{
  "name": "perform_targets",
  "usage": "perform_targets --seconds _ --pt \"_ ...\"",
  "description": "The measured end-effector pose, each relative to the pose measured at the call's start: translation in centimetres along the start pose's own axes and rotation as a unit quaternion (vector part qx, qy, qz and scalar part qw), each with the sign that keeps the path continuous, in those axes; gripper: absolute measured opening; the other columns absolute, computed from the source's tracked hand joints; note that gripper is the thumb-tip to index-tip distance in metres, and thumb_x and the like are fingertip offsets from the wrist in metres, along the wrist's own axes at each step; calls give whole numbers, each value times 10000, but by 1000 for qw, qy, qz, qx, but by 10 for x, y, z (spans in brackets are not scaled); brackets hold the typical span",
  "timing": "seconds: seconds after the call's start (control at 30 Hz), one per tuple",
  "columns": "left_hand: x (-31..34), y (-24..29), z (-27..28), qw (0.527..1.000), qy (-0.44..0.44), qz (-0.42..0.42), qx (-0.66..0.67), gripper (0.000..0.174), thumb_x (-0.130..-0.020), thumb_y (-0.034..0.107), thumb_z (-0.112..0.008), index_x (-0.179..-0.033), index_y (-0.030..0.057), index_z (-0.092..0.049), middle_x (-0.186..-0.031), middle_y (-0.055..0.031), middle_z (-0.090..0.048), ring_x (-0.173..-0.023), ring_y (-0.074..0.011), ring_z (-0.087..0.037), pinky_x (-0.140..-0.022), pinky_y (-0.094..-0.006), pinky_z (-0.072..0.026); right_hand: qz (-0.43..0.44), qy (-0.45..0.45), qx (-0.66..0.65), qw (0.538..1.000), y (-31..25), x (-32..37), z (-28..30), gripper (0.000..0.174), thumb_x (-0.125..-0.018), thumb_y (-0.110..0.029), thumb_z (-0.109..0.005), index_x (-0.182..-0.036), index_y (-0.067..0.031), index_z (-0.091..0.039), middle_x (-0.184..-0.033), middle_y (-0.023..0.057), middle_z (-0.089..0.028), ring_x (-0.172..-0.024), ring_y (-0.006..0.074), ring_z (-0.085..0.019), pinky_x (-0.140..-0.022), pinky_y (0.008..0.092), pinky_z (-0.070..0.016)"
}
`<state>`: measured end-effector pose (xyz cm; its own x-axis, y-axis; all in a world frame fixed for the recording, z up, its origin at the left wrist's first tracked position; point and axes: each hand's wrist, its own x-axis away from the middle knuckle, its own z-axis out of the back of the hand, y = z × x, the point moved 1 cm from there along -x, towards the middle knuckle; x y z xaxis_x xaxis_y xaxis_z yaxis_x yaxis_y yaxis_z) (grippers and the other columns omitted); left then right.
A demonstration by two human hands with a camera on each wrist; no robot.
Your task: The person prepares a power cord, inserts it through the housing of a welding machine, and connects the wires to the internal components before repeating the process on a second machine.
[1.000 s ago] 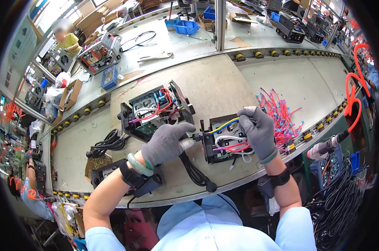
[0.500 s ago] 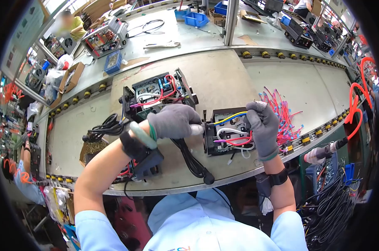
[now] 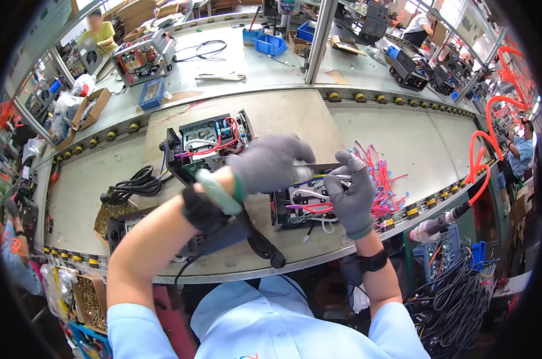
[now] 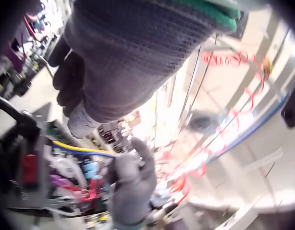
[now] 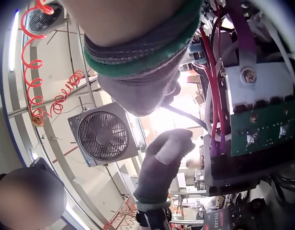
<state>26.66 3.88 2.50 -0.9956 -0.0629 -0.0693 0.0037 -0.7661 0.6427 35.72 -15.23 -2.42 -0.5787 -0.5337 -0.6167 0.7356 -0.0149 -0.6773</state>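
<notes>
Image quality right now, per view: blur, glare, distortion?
Head: strong fisheye, black corners; left hand motion-blurred, right hand sharper. Left wrist: widespread smearing, blown-out glare beside the right hand. Right wrist: glare between the hands, ceiling fan fairly crisp.

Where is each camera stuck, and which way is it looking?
Head: worn on the head, looking forward and down at the workbench; it sees both arms, the left hand, the right hand and the blue shirt.
Left wrist: looks past the big left glove to the right hand and a yellow wire.
Right wrist: looks past the right glove and upward, to the left hand and a box fan.
Both wrist views share both gloved hands and red coiled hoses.
</notes>
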Motion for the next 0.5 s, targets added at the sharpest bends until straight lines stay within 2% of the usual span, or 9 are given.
perform_targets --seconds 0.07,0.1,0.13,0.17,0.23,0.27,0.37,0.43,0.5 --pt "-7 9 -12 994 -96 44 -7 262 -854 252 -660 -1029 78 -750 -887 -158 -731 -818 -307 -708 -789 -399 -549 -46 49 -37 997 15 2 -13 421 -828 -38 -704 -1226 8 -575 -849 39 -664 -640 128 -626 -643 274 -537" --pt "-6 6 -12 997 -61 45 18 249 -859 228 -666 -1020 57 -750 -840 -155 -727 -776 -267 -706 -771 -374 -550 -95 97 -77 988 19 1 -16 421 -836 -35 -696 -1231 16 -561 -849 38 -650 -601 123 -601 -606 270 -530" --pt "-6 -3 -14 996 -51 48 62 234 -865 207 -669 -1011 42 -748 -823 -146 -727 -755 -231 -697 -758 -354 -548 -282 60 -256 923 6 -2 -12 378 -869 -39 -671 -1222 21 -549 -846 33 -622 -586 81 -557 -540 232 -492" --pt "-7 -10 -18 992 -44 53 108 218 -871 186 -671 -1001 28 -747 -807 -137 -727 -735 -195 -688 -745 -335 -546 -277 62 -255 924 -2 -8 -8 378 -869 -39 -671 -1222 21 -549 -846 33 -622 -586 81 -557 -540 232 -492" --pt "-3 -9 -24 991 -25 60 119 205 -885 169 -672 -995 11 -742 -798 -121 -725 -723 -158 -667 -726 -314 -541 -352 70 -396 845 -10 -14 -10 308 -901 -38 -641 -1193 6 -555 -824 27 -606 -603 42 -547 -503 192 -451" --pt "-2 -9 -25 990 -10 66 128 192 -898 151 -672 -989 -6 -737 -789 -104 -724 -711 -120 -647 -707 -294 -535 -321 56 -344 881 -13 -17 -14 264 -909 -51 -652 -1155 -4 -570 -809 24 -618 -609 44 -552 -507 188 -444" --pt "2 -21 -26 977 6 45 210 190 -927 154 -673 -992 -15 -729 -798 -73 -720 -714 -89 -624 -678 -275 -525 -350 -39 -366 861 -21 -20 -10 229 -908 -68 -677 -1116 -18 -595 -787 21 -628 -606 43 -547 -516 189 -441" --pt "4 -22 -29 975 -9 43 217 175 -938 139 -676 -999 -19 -720 -805 -34 -707 -721 -74 -609 -663 -260 -515 -363 -24 -371 854 -8 -13 -18 178 -908 -85 -691 -1058 0 -645 -797 27 -664 -626 67 -585 -559 213 -479" --pt "3 -21 -30 970 -5 75 231 148 -935 114 -679 -1010 -7 -719 -806 -3 -695 -738 -55 -596 -672 -251 -512 -232 -52 -200 950 -7 -4 -27 162 -906 -102 -700 -1018 14 -681 -833 43 -703 -671 95 -632 -617 248 -517"
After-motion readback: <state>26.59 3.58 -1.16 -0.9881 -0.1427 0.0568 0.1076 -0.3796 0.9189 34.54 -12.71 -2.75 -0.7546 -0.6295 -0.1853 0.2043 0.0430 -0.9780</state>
